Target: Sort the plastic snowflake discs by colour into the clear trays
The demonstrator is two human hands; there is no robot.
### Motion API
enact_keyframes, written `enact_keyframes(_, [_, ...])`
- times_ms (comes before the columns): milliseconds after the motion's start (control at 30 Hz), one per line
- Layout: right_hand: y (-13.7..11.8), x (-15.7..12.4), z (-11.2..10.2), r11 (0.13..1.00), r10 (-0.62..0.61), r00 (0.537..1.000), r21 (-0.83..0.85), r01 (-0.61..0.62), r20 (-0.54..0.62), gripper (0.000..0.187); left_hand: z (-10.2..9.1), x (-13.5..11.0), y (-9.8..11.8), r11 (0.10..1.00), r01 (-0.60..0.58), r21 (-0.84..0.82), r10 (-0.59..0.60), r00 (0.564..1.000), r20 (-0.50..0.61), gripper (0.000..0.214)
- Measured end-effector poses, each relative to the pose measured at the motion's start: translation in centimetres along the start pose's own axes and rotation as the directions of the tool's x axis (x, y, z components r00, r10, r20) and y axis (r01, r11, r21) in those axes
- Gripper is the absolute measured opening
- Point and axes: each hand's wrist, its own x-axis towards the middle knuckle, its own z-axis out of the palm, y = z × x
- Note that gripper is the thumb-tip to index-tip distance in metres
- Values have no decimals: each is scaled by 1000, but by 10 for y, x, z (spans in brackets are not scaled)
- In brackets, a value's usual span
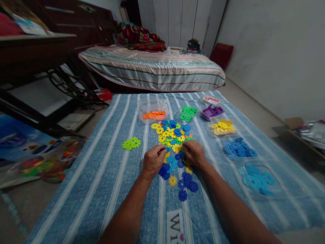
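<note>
A heap of flat plastic snowflake discs (172,135) in yellow, blue and green lies on a blue striped cloth (106,176). My left hand (153,161) rests on the heap's near left edge, fingers curled into a pinch; what they hold is hidden. My right hand (194,153) sits on the near right edge, fingers bent down among the discs. Dark blue discs (186,184) lie between and just in front of both hands.
Clear bags hold sorted discs: orange (153,115), green (188,113), purple (212,111), yellow (222,127), blue (240,149), light blue (257,178). A lime-green cluster (131,143) lies apart at left. A bed (152,67) stands behind; packaging (38,159) lies left.
</note>
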Motion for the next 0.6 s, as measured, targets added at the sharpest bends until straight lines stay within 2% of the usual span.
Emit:
enact_keyframes(167, [12,2,-3,993,117,990,9,-116,-79,23,-1,1,5,1000,20,-9,-20,1000,16,17])
enact_keyframes(367, [12,3,1,989,145,989,36,-144,-41,20,0,1,7,998,62,15,-62,998,26,20])
enact_keyframes(600, [14,0,6,980,179,982,95,-173,-60,20,0,0,5,998,66,19,-67,997,25,20])
